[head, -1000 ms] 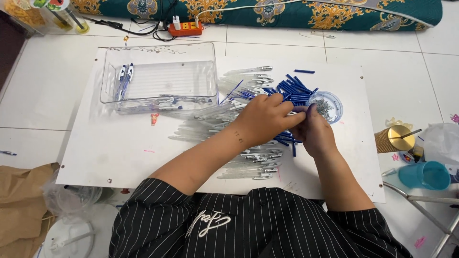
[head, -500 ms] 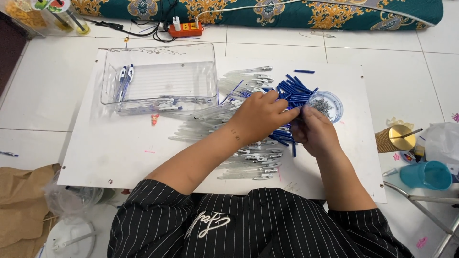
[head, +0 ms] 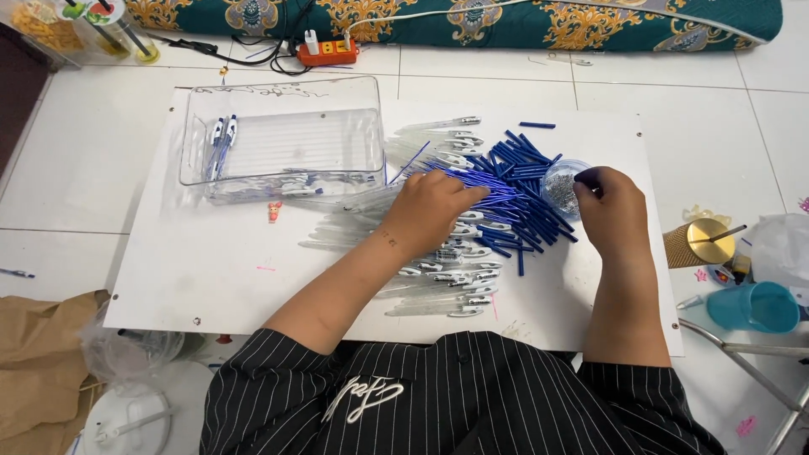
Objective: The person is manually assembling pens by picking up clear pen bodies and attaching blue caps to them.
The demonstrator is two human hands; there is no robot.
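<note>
The left hand (head: 434, 211) lies fingers-down, pinching among the blue refills (head: 514, 190) heaped mid-board (head: 194, 278), while the right hand (head: 613, 211) dips loosely curled fingertips at the small clear cup of springs (head: 560, 187) beside the heap, grasping nothing I can make out.

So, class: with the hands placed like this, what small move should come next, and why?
Probably the right hand pinches one spring from the small clear dish, since its fingertips sit at the rim, while the left hand lifts a blue refill from the pile it rests on.
</note>
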